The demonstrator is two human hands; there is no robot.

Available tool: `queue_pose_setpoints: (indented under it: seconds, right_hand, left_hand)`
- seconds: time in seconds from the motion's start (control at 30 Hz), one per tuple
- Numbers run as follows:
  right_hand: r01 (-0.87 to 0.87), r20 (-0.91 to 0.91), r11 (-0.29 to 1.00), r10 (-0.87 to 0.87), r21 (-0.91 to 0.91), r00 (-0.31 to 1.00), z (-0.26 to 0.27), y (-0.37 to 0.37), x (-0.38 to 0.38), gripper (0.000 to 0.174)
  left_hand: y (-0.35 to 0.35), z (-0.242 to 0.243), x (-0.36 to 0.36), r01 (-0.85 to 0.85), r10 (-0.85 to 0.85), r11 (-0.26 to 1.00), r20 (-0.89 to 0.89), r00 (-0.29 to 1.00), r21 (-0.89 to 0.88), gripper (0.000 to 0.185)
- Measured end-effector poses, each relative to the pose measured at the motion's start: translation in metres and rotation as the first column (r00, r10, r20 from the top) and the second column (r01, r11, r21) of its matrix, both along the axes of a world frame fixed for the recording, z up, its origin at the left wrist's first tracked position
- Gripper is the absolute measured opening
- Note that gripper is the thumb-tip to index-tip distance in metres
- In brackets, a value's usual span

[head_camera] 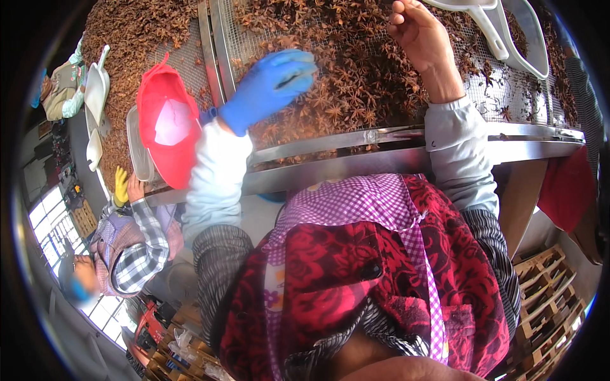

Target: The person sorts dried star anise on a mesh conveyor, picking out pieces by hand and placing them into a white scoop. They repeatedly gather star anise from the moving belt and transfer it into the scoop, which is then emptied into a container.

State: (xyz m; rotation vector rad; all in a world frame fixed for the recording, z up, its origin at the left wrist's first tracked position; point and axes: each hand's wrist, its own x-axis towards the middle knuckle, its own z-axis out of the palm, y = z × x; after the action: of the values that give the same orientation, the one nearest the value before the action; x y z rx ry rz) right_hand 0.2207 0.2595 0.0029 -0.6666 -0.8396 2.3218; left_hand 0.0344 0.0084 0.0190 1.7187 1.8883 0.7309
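Note:
Star anise pods (343, 95) lie spread over a wire mesh screen (481, 97) set in a metal frame. My left hand (269, 90), in a blue rubber glove with a dark mark on it, is over the pods left of centre. Its fingers are curved, and whether anything is under them is hidden. Bare, my right hand (421, 35) is at the top, right of centre, with fingers bent and fingertips near the thumb. Whether it pinches a small piece does not show. A white plastic scoop (488, 33) with a handle lies to its right.
A red cap (174, 119) rests beside a clear plastic container (138, 147) at the left. White scoops (97, 90) lie beyond them. Two co-workers are at the left, one with a yellow glove (121, 185). The frame's metal edge (333, 166) runs before me. Wooden pallets (548, 300) stand lower right.

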Motion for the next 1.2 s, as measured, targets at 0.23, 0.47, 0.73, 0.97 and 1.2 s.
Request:
queue_pose_setpoints:
  seconds: [0.23, 0.47, 0.73, 0.97, 1.2]
  right_hand:
    - [0.037, 0.307, 0.967, -0.116, 0.253, 0.944, -0.017, 0.023, -0.001, 0.02]
    - [-0.058, 0.248, 0.926, -0.039, 0.372, 0.968, -0.016, 0.02, -0.005, 0.014]
    - [-0.178, 0.308, 0.901, 0.052, 0.396, 0.95, -0.015, 0.001, -0.012, 0.013]
    - [-0.404, 0.267, 0.793, 0.311, 0.456, 0.912, -0.003, -0.029, -0.009, 0.014]
    - [-0.51, 0.189, 0.799, 0.474, 0.318, 0.86, 0.001, -0.047, -0.001, 0.039]
  left_hand:
    - [0.034, 0.001, -0.058, -0.356, 0.363, 0.931, -0.095, 0.927, 0.084, 0.044]
    - [0.078, -0.039, -0.056, -0.323, 0.245, 0.946, -0.649, 0.72, -0.001, 0.055]
    - [0.056, -0.014, -0.034, -0.436, 0.461, 0.88, 0.113, 0.88, -0.188, 0.038]
    - [0.032, -0.001, 0.001, -0.443, 0.236, 0.889, 0.946, 0.222, -0.117, 0.037]
    - [0.049, -0.013, 0.054, -0.647, 0.293, 0.761, 0.863, 0.412, 0.051, 0.027]
